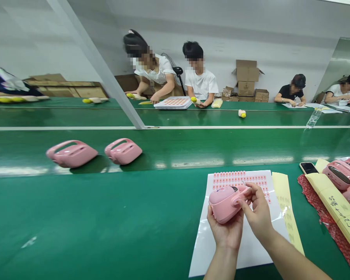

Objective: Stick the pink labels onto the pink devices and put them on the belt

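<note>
My left hand (226, 227) cups a small pink handled device (223, 206) from below, its fingers wrapped round the rounded body. At the handle end, my right hand (258, 212) has its thumb and fingers pinched against the device's handle. Whether a small sticker sits under those fingertips is hidden. Beneath both hands lies a white sheet (205, 237) with rows of small pink stickers (229, 175) along its top. A yellow backing sheet (282, 190) sticks out from under its right side.
Two more pink devices (72, 153) rest on the green conveyor belt (186, 146) ahead. To the right are several pink devices (341, 173), yellow paper with handwriting (334, 210), red bubble wrap (312, 198) and a phone (308, 168). Co-workers (202, 79) sit across the belt.
</note>
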Available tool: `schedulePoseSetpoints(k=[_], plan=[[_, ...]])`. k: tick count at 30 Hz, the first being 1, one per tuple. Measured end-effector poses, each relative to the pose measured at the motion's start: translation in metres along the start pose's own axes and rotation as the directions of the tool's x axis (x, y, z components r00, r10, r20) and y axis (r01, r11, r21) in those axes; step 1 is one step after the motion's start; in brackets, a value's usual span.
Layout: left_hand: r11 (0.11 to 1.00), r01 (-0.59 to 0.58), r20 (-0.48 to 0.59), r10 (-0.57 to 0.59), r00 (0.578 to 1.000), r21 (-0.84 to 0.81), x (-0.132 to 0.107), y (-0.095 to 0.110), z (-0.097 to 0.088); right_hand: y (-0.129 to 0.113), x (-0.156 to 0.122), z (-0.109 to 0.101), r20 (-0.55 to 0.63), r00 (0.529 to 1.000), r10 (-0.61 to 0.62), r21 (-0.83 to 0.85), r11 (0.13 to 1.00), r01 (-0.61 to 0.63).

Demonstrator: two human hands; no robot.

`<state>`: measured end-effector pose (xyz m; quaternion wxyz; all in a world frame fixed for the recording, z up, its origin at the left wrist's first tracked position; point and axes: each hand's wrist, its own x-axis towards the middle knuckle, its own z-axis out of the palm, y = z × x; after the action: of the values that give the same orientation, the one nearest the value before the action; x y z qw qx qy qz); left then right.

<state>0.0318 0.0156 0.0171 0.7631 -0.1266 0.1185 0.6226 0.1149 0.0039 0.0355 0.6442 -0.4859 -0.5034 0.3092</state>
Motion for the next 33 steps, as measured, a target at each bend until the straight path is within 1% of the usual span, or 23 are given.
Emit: schedulePoseSetpoints(k=[2, 4, 7, 9, 12, 15, 18, 22, 25, 28, 31, 33], plan=[[1.0, 0.013, 0.011, -0.013, 1.0, 0.005, 0.0, 0.0, -0.001, 0.001, -0.001, 0.0, 0.002, 1.0, -0.019, -0.043, 0.999, 0.019], [1.0, 0.017, 0.023, -0.018, 1.0, 0.022, 0.0, 0.0, -0.001, 0.002, 0.0, -0.001, 0.011, 1.0, -0.029, -0.052, 0.998, 0.029], [1.0, -0.001, -0.017, 0.002, 1.0, 0.031, 0.0, 0.0, -0.001, 0.003, 0.001, -0.001, 0.019, 0.999, -0.04, -0.05, 0.998, 0.041], [1.0, -0.014, -0.048, 0.015, 0.999, 0.025, 0.0, -0.001, -0.001, 0.002, 0.001, -0.001, 0.018, 0.998, -0.061, -0.082, 0.995, 0.062], [1.0, -0.008, -0.049, 0.008, 0.999, 0.01, -0.001, -0.001, 0.0, 0.0, 0.002, -0.001, 0.026, 0.992, -0.121, -0.152, 0.981, 0.124], [1.0, 0.015, -0.043, -0.015, 0.999, -0.002, -0.001, 0.0, -0.001, -0.002, 0.002, -0.002, 0.06, 0.981, -0.187, -0.213, 0.957, 0.196], [1.0, 0.02, -0.052, -0.02, 0.998, 0.009, -0.001, 0.0, -0.002, -0.002, 0.004, -0.004, 0.102, 0.974, -0.203, -0.246, 0.943, 0.222], [0.999, 0.023, -0.057, -0.021, 0.998, 0.034, -0.001, -0.001, 0.0, -0.002, 0.006, -0.005, 0.138, 0.976, -0.169, -0.268, 0.942, 0.201], [0.999, 0.034, -0.083, -0.03, 0.996, 0.042, -0.002, -0.002, 0.001, -0.003, 0.009, -0.005, 0.165, 0.979, -0.124, -0.28, 0.945, 0.167], [0.997, 0.065, -0.09, -0.061, 0.994, 0.045, -0.002, -0.002, -0.002, -0.001, 0.011, -0.005, 0.16, 0.983, -0.091, -0.315, 0.939, 0.139], [0.996, 0.079, -0.054, -0.076, 0.996, 0.046, 0.001, -0.001, -0.01, 0.007, 0.013, -0.009, 0.147, 0.988, -0.051, -0.38, 0.919, 0.104], [0.996, 0.076, -0.003, -0.075, 0.997, 0.056, 0.003, 0.002, -0.017, 0.017, 0.017, -0.014, 0.194, 0.981, 0.003, -0.366, 0.928, 0.069]])
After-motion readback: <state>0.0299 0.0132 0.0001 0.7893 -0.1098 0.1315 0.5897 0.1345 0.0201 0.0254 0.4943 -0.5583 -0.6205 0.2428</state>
